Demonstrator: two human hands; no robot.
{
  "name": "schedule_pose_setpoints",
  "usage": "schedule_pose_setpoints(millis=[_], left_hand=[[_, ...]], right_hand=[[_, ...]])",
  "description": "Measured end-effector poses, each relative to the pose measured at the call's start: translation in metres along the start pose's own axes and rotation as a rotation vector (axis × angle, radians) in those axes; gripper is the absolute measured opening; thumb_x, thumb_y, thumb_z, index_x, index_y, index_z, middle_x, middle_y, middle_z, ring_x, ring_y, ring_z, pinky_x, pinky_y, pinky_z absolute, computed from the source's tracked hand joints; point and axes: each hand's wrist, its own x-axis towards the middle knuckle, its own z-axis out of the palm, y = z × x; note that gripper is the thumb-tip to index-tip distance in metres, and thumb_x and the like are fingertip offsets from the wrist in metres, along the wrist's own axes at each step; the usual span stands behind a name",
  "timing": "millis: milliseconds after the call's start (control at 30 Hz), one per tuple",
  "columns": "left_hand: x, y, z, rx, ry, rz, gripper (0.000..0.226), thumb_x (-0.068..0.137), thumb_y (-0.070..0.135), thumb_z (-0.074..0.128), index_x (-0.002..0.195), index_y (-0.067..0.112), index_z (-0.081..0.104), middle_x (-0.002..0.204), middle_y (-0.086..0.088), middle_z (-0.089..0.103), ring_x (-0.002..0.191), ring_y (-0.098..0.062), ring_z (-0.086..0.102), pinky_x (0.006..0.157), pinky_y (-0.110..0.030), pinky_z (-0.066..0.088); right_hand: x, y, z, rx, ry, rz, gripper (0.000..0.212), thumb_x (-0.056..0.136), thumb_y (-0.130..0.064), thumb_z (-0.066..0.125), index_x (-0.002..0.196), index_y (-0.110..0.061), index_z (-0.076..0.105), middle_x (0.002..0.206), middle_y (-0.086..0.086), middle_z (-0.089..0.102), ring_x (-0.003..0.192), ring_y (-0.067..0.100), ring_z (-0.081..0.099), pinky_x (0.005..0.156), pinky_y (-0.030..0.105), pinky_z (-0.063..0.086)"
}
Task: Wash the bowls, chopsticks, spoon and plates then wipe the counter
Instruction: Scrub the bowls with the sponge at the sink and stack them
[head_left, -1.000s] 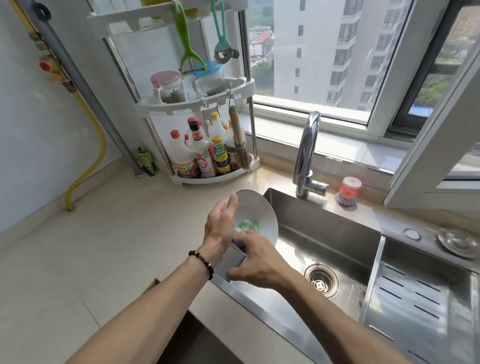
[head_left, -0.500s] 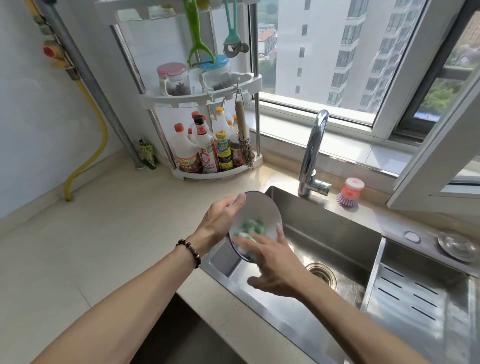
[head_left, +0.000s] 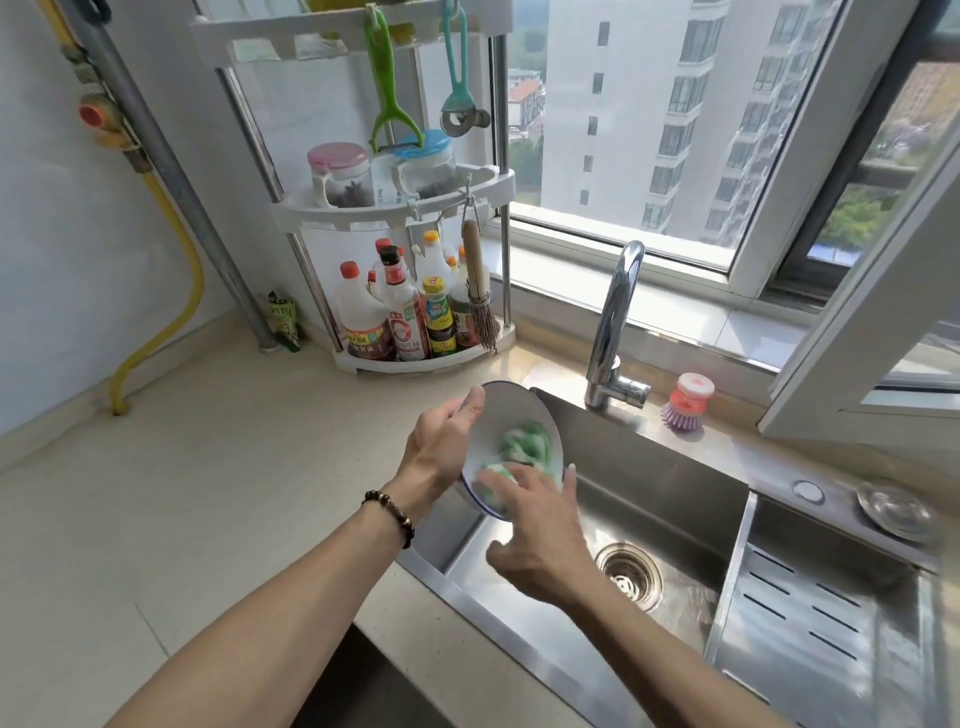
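Note:
A white plate (head_left: 506, 415) with a dark blue rim is tilted on edge over the left end of the steel sink (head_left: 670, 483). My left hand (head_left: 441, 447) grips its left rim, thumb on the upper edge. Against the plate's inner face my right hand (head_left: 535, 535) presses a green and white scrubbing cloth (head_left: 519, 452) with its fingertips; the fingers look blurred. The cloth is partly hidden under those fingers.
A chrome tap (head_left: 613, 332) stands behind the sink, with a pink dish brush (head_left: 685, 402) to its right. A white corner rack (head_left: 400, 218) with bottles and jars stands at the back of the beige counter (head_left: 182, 493). A drain rack (head_left: 810, 618) fills the sink's right part.
The plate has turned so its inner face shows more, and my right hand has slid the cloth down and across it. The view has shifted slightly.

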Motion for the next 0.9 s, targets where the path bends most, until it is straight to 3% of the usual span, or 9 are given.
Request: schedule_pose_setpoints(millis=[100,233,400,500,567,633,700,767,900], left_hand=[[0.003,0.002,0.0,0.02,0.042,0.042,0.033,0.093,0.067,0.05,0.091,0.038,0.067,0.103,0.012,0.069,0.102,-0.015,0.062,0.082,-0.029,0.047],[0.006,0.012,-0.025,0.067,-0.264,-0.11,0.044,0.097,0.061,0.048,0.118,0.027,0.066,0.112,-0.014,0.07,0.091,-0.03,0.069,0.061,-0.03,0.052],[-0.001,0.012,-0.013,-0.229,-0.187,-0.089,0.051,0.078,0.044,0.069,0.122,0.02,0.062,0.116,-0.015,0.07,0.092,-0.026,0.069,0.065,-0.03,0.055],[-0.009,0.001,0.009,-0.387,-0.023,0.077,0.051,0.075,0.034,0.069,0.123,0.017,0.062,0.114,-0.01,0.072,0.099,-0.025,0.069,0.081,-0.038,0.057],[-0.007,0.002,0.016,-0.361,0.11,0.129,0.042,0.071,0.041,0.067,0.107,0.019,0.067,0.1,-0.006,0.072,0.09,-0.024,0.065,0.08,-0.044,0.052],[-0.003,0.003,0.011,-0.282,0.129,0.16,0.023,0.071,0.043,0.062,0.08,0.023,0.066,0.08,0.0,0.066,0.079,-0.023,0.057,0.073,-0.044,0.045],[0.0,0.003,0.002,-0.228,0.111,0.165,0.018,0.069,0.042,0.062,0.073,0.025,0.067,0.076,0.003,0.067,0.078,-0.026,0.059,0.073,-0.046,0.049],[-0.001,0.0,0.0,-0.21,0.13,0.159,0.027,0.065,0.045,0.063,0.083,0.027,0.072,0.084,-0.001,0.074,0.087,-0.032,0.067,0.081,-0.054,0.055],[-0.004,0.007,0.01,-0.223,0.249,0.16,0.036,0.061,0.051,0.06,0.085,0.028,0.073,0.084,0.0,0.075,0.09,-0.032,0.069,0.082,-0.051,0.057]], right_hand=[[0.0,-0.004,0.0,0.125,-0.025,-0.044,0.082,0.078,-0.013,0.066,0.148,-0.041,0.035,0.157,-0.003,0.035,0.148,0.015,0.027,0.12,0.047,-0.02],[0.007,0.045,-0.004,-0.357,0.142,-0.353,0.069,0.071,-0.006,0.077,0.129,-0.036,0.056,0.129,0.001,0.067,0.125,0.02,0.061,0.119,0.061,0.011],[0.025,0.037,-0.009,-0.35,0.375,-0.403,0.036,0.073,-0.009,0.076,0.103,-0.029,0.069,0.092,-0.001,0.071,0.094,0.023,0.067,0.118,0.053,0.034],[0.033,0.005,-0.016,-0.068,0.437,-0.212,0.029,0.065,-0.017,0.086,0.085,-0.028,0.068,0.067,-0.005,0.064,0.066,0.02,0.061,0.088,0.039,0.051],[0.031,-0.009,-0.012,0.161,0.442,-0.143,0.022,0.072,-0.019,0.081,0.086,-0.028,0.068,0.068,-0.007,0.066,0.066,0.016,0.058,0.089,0.037,0.048],[0.023,-0.01,-0.009,0.294,0.302,-0.098,0.042,0.08,-0.021,0.075,0.117,-0.038,0.066,0.104,-0.013,0.073,0.101,0.011,0.064,0.116,0.04,0.024],[0.016,0.006,-0.01,0.09,0.194,-0.15,0.067,0.085,-0.009,0.064,0.141,-0.043,0.05,0.137,-0.014,0.061,0.135,0.01,0.049,0.121,0.047,-0.007],[0.015,0.02,-0.015,-0.152,0.166,-0.192,0.078,0.086,0.003,0.052,0.148,-0.042,0.039,0.15,-0.011,0.051,0.145,0.011,0.038,0.117,0.049,-0.023],[0.021,0.002,-0.028,0.018,-0.015,-0.071,0.086,0.082,0.008,0.04,0.153,-0.039,0.03,0.16,-0.005,0.036,0.152,0.013,0.02,0.122,0.046,-0.017]])
